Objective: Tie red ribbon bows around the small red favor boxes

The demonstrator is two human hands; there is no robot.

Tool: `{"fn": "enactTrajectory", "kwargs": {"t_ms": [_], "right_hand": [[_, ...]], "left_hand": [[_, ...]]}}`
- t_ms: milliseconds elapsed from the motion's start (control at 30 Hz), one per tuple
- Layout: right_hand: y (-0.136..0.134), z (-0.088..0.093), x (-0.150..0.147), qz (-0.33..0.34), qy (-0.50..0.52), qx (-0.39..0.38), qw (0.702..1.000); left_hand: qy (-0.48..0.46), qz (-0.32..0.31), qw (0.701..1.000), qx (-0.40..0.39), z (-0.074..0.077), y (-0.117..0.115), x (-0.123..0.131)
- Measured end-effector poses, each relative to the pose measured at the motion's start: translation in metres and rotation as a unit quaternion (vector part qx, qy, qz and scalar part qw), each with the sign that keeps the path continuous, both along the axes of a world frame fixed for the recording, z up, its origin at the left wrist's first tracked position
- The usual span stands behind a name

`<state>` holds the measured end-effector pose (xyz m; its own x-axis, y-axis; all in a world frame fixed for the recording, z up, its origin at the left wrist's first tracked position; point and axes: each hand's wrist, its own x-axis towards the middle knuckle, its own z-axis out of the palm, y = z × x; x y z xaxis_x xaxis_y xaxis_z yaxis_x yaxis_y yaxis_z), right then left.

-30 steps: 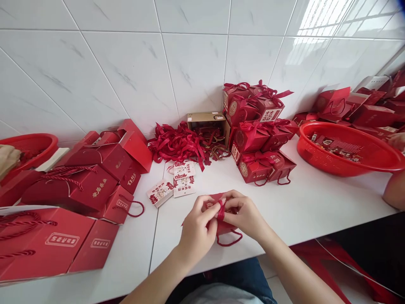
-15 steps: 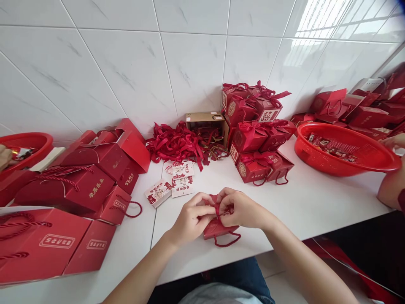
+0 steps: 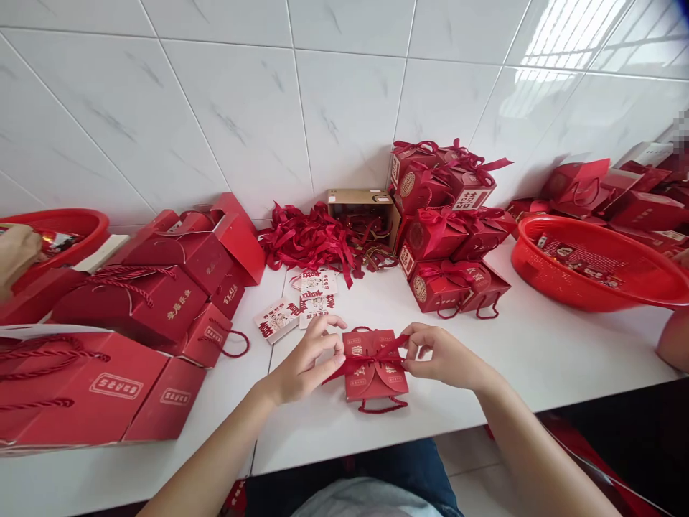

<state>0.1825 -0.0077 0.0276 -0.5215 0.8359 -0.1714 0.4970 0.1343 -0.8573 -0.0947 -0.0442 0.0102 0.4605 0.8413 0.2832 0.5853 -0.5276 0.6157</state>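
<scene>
In front of me on the white table lies a small red gift box [image 3: 371, 388] with gold print and twisted cord handles. A dark red ribbon [image 3: 375, 361] runs across its top and crosses at the middle. My left hand [image 3: 309, 359] pinches one end of the ribbon at the box's left side, thumb against finger. On the other side my right hand [image 3: 438, 357] pinches the opposite end, holding it taut above the box edge. Printed cards [image 3: 280, 319] lie just beyond my left hand.
Stacked ribbon-tied boxes [image 3: 438, 237] stand behind, beside a heap of loose ribbons [image 3: 306, 240] and an open carton [image 3: 395, 233]. More red boxes [image 3: 145, 316] crowd the left. A red basket [image 3: 581, 294] with small packets sits right; another basket [image 3: 97, 230] and a co-worker's hand [image 3: 19, 255] are far left.
My hands have moved apart from the middle of the box, drawing the ribbon ends outward to left and right. The box top now shows. The view has shifted slightly.
</scene>
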Motion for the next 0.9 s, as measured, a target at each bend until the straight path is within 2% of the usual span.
{"fn": "enactTrajectory", "kwargs": {"t_ms": [100, 200, 333, 400, 467, 600, 667, 733, 800, 900], "right_hand": [[-0.002, 0.002, 0.001, 0.019, -0.011, 0.011, 1.000], [-0.004, 0.003, 0.001, 0.027, -0.019, 0.016, 0.999], [-0.008, 0.001, -0.003, 0.038, -0.032, 0.043, 0.998], [-0.010, 0.001, -0.004, 0.037, -0.057, 0.072, 0.995], [-0.011, 0.003, -0.002, 0.036, -0.082, 0.100, 0.991], [-0.011, 0.009, 0.006, 0.013, -0.051, 0.122, 0.991], [-0.013, 0.007, 0.004, 0.001, -0.015, 0.136, 0.991], [-0.019, 0.000, -0.003, 0.038, -0.011, 0.133, 0.990], [-0.024, -0.007, -0.013, 0.081, -0.044, 0.115, 0.989], [-0.023, -0.008, -0.015, 0.081, -0.077, 0.110, 0.988]], "left_hand": [[0.079, 0.037, 0.991, 0.105, 0.000, 0.006, 0.003], [0.161, 0.090, 0.962, 0.201, -0.002, 0.008, 0.004], [0.209, 0.149, 0.943, 0.211, -0.006, 0.003, 0.004], [0.206, 0.163, 0.946, 0.190, -0.007, 0.001, 0.005], [0.176, 0.156, 0.961, 0.147, -0.009, 0.000, 0.004], [0.005, 0.105, 0.994, -0.011, -0.019, -0.005, 0.006], [-0.106, 0.098, 0.986, -0.082, -0.028, -0.010, 0.012], [-0.199, 0.096, 0.966, -0.138, -0.037, -0.018, 0.021], [-0.265, 0.086, 0.942, -0.186, -0.044, -0.027, 0.030], [-0.324, 0.072, 0.917, -0.221, -0.052, -0.042, 0.034]]}}
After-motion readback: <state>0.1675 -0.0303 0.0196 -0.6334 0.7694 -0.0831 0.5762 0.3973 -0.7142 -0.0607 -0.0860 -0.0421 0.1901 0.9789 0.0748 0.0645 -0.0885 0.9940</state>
